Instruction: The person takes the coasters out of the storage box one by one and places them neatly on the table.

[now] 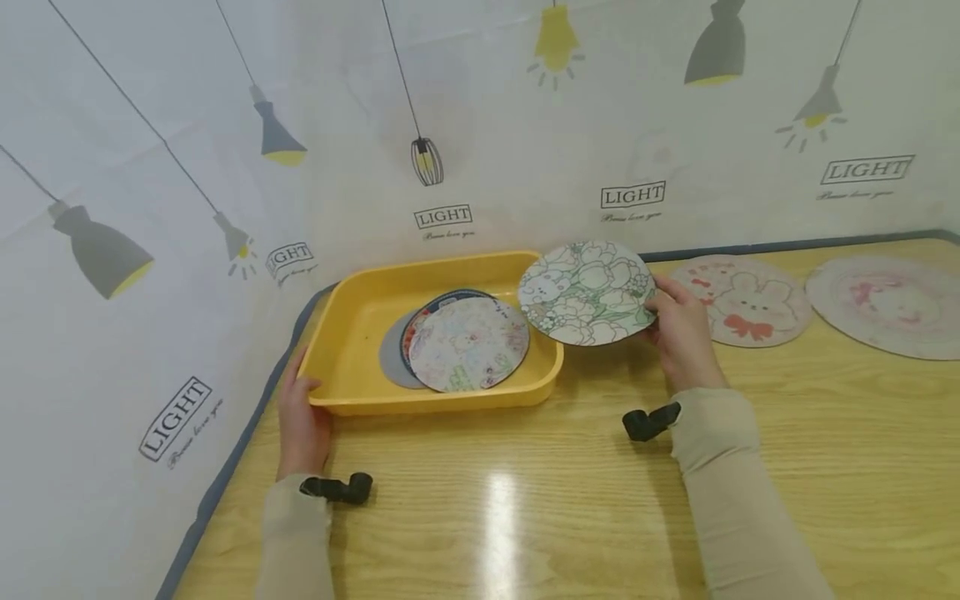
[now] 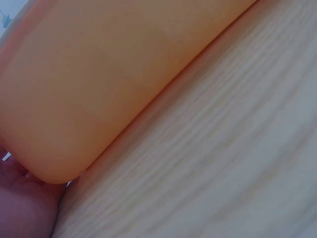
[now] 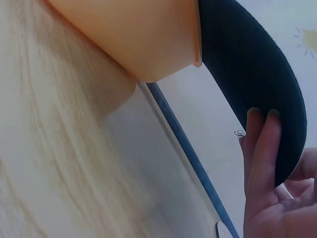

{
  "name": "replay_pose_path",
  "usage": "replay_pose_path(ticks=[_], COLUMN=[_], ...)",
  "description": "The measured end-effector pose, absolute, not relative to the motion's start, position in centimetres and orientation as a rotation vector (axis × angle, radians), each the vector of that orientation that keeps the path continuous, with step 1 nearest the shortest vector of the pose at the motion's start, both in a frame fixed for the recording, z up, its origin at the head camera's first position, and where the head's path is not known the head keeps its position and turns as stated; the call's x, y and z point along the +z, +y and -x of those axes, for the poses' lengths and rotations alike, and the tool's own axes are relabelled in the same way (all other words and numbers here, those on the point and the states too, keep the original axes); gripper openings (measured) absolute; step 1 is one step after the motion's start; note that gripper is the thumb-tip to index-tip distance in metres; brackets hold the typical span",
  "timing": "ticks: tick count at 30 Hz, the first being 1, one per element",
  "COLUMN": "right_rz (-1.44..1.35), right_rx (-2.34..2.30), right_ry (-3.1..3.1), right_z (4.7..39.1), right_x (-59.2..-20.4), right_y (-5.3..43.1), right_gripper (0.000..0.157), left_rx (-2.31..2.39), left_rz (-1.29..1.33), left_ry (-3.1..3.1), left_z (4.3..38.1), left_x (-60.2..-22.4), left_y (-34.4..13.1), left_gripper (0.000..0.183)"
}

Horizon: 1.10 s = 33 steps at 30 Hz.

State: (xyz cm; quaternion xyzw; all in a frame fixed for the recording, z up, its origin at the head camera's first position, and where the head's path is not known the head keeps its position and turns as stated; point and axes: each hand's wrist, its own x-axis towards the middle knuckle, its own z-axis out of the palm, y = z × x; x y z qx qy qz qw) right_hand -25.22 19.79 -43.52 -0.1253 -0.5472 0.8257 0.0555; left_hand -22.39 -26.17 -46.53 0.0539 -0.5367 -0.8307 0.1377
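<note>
In the head view my left hand (image 1: 302, 429) grips the left end of a yellow plastic bin (image 1: 341, 333), thumb over its rim. The left wrist view shows the bin's outer wall (image 2: 99, 89) with that hand at its corner. My right hand (image 1: 681, 333) pinches the right edge of a round mat (image 1: 588, 292) printed with tulips. The mat is held up and overlaps the bin's right rim in this view. From the right wrist, the mat's black underside (image 3: 252, 64) shows, with fingers (image 3: 262, 153) beneath it. Inside the bin lie several round mats, a pale patterned one (image 1: 468, 346) on top.
To the right on the wooden table (image 1: 570, 517) lie a round rabbit mat (image 1: 750, 304) and a larger pale pink mat (image 1: 892, 304). Behind the bin rises a white wall covering (image 1: 525, 167) printed with lamps; it also runs along the left side.
</note>
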Motion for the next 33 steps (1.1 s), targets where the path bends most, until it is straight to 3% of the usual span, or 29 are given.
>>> replay_pose_path(ticks=[33], right_rz=[0.483], right_rx=[2.549], right_ry=[-1.247], right_z=[25.4], right_x=[-42.9], right_y=[20.5], right_gripper=[0.046], left_rx=[-2.396], left_rz=[-0.165], left_ry=[-1.564], left_z=[23.4], left_x=[-46.3], left_y=[-26.7], left_gripper=[0.058])
